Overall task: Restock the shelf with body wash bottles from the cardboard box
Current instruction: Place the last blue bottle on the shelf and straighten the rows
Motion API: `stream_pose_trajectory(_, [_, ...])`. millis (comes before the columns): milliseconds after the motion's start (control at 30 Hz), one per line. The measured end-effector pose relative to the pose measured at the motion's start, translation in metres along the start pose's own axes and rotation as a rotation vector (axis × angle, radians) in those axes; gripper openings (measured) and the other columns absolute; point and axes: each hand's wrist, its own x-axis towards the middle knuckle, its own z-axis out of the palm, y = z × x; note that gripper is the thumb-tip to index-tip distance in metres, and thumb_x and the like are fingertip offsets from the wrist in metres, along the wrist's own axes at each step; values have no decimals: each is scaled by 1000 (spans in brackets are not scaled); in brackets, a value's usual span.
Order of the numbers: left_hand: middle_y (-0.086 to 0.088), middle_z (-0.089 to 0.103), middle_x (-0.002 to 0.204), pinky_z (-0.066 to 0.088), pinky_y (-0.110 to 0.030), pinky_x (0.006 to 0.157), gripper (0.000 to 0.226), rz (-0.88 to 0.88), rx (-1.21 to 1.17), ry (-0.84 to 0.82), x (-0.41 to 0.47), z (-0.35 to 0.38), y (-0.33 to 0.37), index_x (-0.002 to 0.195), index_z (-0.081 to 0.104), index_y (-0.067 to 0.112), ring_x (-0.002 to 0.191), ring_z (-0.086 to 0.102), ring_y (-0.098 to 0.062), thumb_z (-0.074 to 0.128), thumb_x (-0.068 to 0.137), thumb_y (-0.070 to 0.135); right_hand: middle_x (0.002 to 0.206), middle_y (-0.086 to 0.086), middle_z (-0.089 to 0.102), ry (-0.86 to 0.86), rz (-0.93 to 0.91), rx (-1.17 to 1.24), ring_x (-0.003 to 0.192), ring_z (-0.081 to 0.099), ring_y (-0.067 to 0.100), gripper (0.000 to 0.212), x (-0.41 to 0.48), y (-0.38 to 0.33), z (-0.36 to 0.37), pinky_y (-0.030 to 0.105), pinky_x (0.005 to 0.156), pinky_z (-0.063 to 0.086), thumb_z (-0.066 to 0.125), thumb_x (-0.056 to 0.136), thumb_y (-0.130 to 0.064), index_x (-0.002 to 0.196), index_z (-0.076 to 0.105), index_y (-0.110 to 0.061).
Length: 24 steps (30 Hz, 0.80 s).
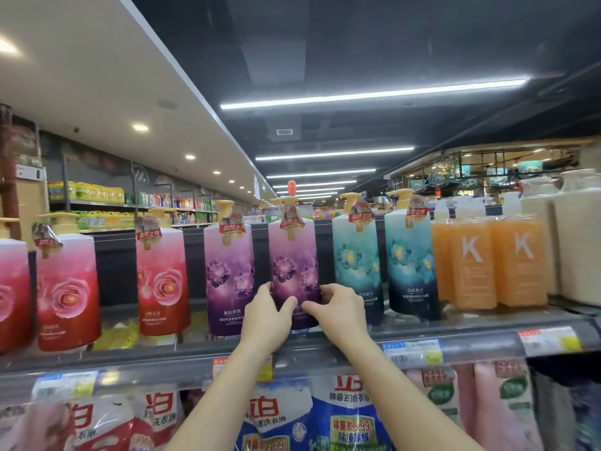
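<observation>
with both hands [299, 312] clamped low on the purple bottle [294, 265], you could tip its top-heavy pump into the teal bottle [356, 255] beside it.

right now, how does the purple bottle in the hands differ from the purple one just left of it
The held purple bottle is gripped low by the left hand and right hand; the neighbouring purple bottle stands untouched on the shelf. The hands hide the held bottle's lower label; the neighbour's shows. Both share purple flower print, cream pump and red neck tag.
</observation>
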Motion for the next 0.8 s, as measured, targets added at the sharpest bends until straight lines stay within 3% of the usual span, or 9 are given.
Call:
stream_pose_trajectory(100, [-4,45,151,44,-40,107,68,94,65,251,-21,6,18,153,36,15,136,45,-24,66,94,35,97,-7,75,93,24,74,93,67,8,32,5,4,-18,27,91,53,78,81,-35,108,76,-18])
stream_pose_trajectory(167, [1,50,139,41,-29,102,56,310,24,420,-41,14,38,144,47,18,125,46,-14,67,94,31,89,-10,72,274,16,125,86,66,5,21,11,10,-43,29,86,54,77,84,-32,99,75,-18])
stream_pose_trajectory(200, [3,54,133,40,-26,100,49,397,-19,411,-48,21,48,140,52,18,119,47,-10,67,94,27,87,-11,70,335,14,132,85,66,6,19,14,15,-58,28,81,53,77,85,-32,98,73,-18])
stream_pose_trajectory(267, [4,56,132,45,-29,103,44,446,-79,252,-52,40,65,140,53,19,119,51,-9,62,97,23,90,-9,67,340,48,79,88,66,12,29,22,28,-80,28,76,50,78,85,-34,105,69,-17])
stream_pose_trajectory(400, [-8,41,154,38,-36,110,63,211,-41,-52,-36,78,81,157,26,13,137,44,-23,54,102,24,116,4,70,105,120,-105,107,65,21,65,35,54,-87,35,92,54,79,82,-41,135,58,-9])
stream_pose_trajectory(533, [-18,33,159,38,-40,110,79,-22,-57,-171,-17,94,82,161,4,8,141,40,-33,52,103,29,132,6,64,-19,69,-121,124,58,25,66,38,59,-82,34,98,46,77,85,-39,139,54,-8])
stream_pose_trajectory(633, [-13,45,153,43,-36,105,70,-30,-100,-193,-7,97,78,159,20,10,134,48,-28,54,102,29,136,1,62,-54,55,-172,127,57,24,74,42,62,-79,39,102,48,71,86,-51,146,47,-15])
stream_pose_trajectory(733, [-5,55,142,44,-28,95,58,-13,-137,-192,-6,92,73,152,37,15,121,55,-20,58,100,28,129,-5,68,-60,37,-136,120,60,20,64,42,69,-81,40,99,52,72,83,-52,139,57,-25])
stream_pose_trajectory(800, [-2,55,143,45,-32,101,58,-1,-135,-227,-7,86,72,152,39,15,122,54,-17,59,99,30,127,-6,69,-15,41,-135,122,59,20,65,39,73,-84,38,98,51,74,81,-53,138,60,-26])
